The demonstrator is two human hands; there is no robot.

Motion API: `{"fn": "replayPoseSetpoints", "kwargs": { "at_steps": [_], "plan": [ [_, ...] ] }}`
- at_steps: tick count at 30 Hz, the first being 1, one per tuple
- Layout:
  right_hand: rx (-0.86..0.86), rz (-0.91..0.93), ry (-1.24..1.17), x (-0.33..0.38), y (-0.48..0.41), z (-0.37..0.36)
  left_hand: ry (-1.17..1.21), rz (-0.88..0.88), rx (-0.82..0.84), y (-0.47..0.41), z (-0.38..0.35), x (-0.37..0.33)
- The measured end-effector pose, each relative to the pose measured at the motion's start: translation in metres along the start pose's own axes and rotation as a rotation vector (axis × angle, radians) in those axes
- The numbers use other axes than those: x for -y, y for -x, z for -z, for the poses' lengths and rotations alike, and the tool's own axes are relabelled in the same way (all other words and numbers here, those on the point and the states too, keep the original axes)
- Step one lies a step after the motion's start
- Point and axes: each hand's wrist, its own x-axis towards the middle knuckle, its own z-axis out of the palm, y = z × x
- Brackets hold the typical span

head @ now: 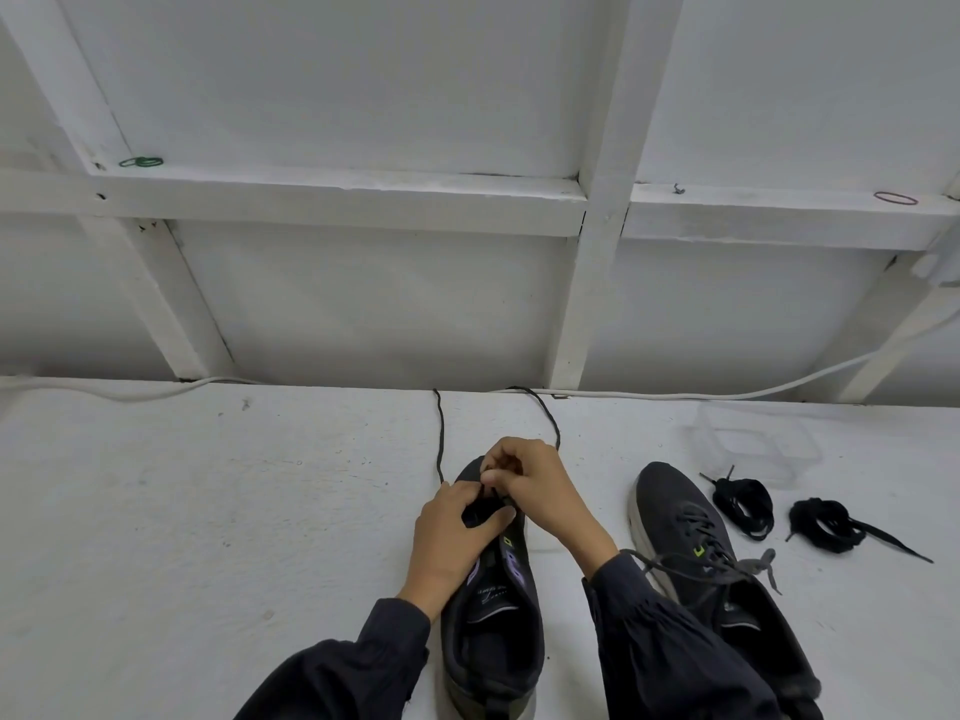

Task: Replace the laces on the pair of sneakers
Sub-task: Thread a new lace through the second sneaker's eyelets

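A dark sneaker (491,631) lies on the white table in front of me, toe pointing away. My left hand (454,532) grips its tongue near the eyelets. My right hand (530,483) pinches a black lace (440,433) at the lowest eyelets; both lace ends trail away toward the wall. The second dark sneaker (691,537) lies to the right with its grey lace still threaded and loosely tied. Two bundled black laces (743,504) (831,524) lie right of it.
A clear plastic box (748,439) stands behind the bundled laces. A white cable (156,389) runs along the table's far edge below a white framed wall. Rubber bands (141,162) (895,198) rest on the wall's ledge.
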Motion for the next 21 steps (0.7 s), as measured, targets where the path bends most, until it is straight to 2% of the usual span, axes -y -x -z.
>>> {"fn": "replayPoseSetpoints", "kwargs": {
  "at_steps": [6, 16, 21],
  "plan": [
    [0.04, 0.014, 0.005, 0.0, -0.001, 0.002, 0.088, -0.011, 0.01, -0.003, 0.0, 0.005],
    [0.036, 0.054, -0.046, 0.003, 0.005, 0.006, 0.009, -0.038, 0.047, -0.004, -0.001, 0.004],
    [-0.008, 0.047, -0.054, 0.003, 0.007, 0.009, 0.245, -0.016, 0.055, -0.007, 0.004, -0.005]
  ]
}}
